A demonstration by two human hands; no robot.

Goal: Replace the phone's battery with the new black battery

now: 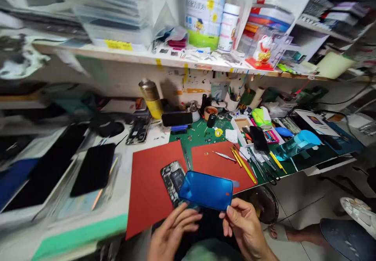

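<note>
My right hand [242, 222] pinches the lower right corner of a glossy blue phone-sized panel [207, 190] between thumb and fingers. The panel is tilted, and a small red mark shows near its right end. Below its left end is my left hand [178, 227], fingers stretched out and slightly apart; whether a fingertip touches the panel I cannot tell. Partly behind the panel, an opened phone [170, 175] with its inner parts bare lies on the red mat [147, 182]. A thin pointed tool [187, 158] lies just above that phone.
Right of the panel lie a yellow cutter [243, 165], several tweezers [258, 165] and a blue transparent cup [298, 143]. A black phone [94, 169] rests at left. A spray can [151, 98] stands behind, under a loaded shelf [141, 55]. Another person's leg [305, 233] shows at lower right.
</note>
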